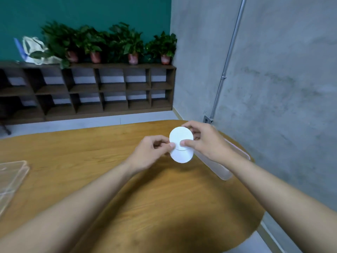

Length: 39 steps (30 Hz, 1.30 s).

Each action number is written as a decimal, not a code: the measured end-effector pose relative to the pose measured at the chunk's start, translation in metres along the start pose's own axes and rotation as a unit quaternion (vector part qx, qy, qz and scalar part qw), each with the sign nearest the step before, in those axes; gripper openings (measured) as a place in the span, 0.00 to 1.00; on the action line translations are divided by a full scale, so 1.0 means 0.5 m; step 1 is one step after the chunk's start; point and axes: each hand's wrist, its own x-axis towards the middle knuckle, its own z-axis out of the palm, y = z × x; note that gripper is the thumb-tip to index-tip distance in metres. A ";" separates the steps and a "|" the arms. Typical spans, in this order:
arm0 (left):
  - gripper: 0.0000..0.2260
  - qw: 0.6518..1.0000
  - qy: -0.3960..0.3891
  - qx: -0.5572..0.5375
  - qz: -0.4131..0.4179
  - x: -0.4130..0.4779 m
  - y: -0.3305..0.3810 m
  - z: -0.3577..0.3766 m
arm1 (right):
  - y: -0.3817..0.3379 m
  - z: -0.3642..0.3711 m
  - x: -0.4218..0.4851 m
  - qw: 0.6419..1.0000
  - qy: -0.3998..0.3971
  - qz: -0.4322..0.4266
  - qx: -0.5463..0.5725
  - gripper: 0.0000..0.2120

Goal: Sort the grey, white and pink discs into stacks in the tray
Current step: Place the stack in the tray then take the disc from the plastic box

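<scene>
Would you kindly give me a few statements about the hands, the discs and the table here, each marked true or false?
1. Both hands pinch white discs above the table. True: the left hand and the right hand meet on the white discs over the wooden table.
2. The discs in hand are pink. False: those showing are white.
3. A clear tray lies at the left edge of the table. True: the clear tray sits there.
4. The discs lie flat on the table. False: they are held up in the air.
5. Potted plants stand on the floor. False: the potted plants stand on top of the shelf unit.
</scene>
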 end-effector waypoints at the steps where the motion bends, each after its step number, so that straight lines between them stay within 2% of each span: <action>1: 0.06 1.000 0.004 0.003 0.000 -0.022 0.003 -0.020 | -0.018 0.021 -0.002 1.000 -0.010 -0.004 0.008 0.18; 5: 0.08 0.999 0.006 0.022 -0.024 -0.116 -0.014 -0.115 | -0.090 0.117 0.000 0.998 -0.043 -0.027 0.037 0.17; 12: 0.08 0.990 0.078 0.076 -0.091 -0.288 -0.071 -0.331 | -0.233 0.308 0.018 0.993 -0.089 -0.062 0.048 0.02; 17: 0.07 0.966 0.197 0.097 -0.135 -0.421 -0.107 -0.483 | -0.332 0.450 0.035 0.989 -0.124 -0.059 0.063 0.01; 26: 0.05 0.895 0.392 0.135 -0.165 -0.605 -0.148 -0.727 | -0.493 0.684 0.085 0.977 -0.167 -0.073 0.107 0.03; 35: 0.04 0.849 0.465 0.113 -0.226 -0.665 -0.216 -0.920 | -0.608 0.881 0.167 0.968 -0.215 -0.057 0.117 0.03; 39: 0.08 0.841 0.452 0.128 -0.269 -0.654 -0.254 -0.986 | -0.638 0.950 0.198 0.968 -0.226 -0.077 0.076 0.02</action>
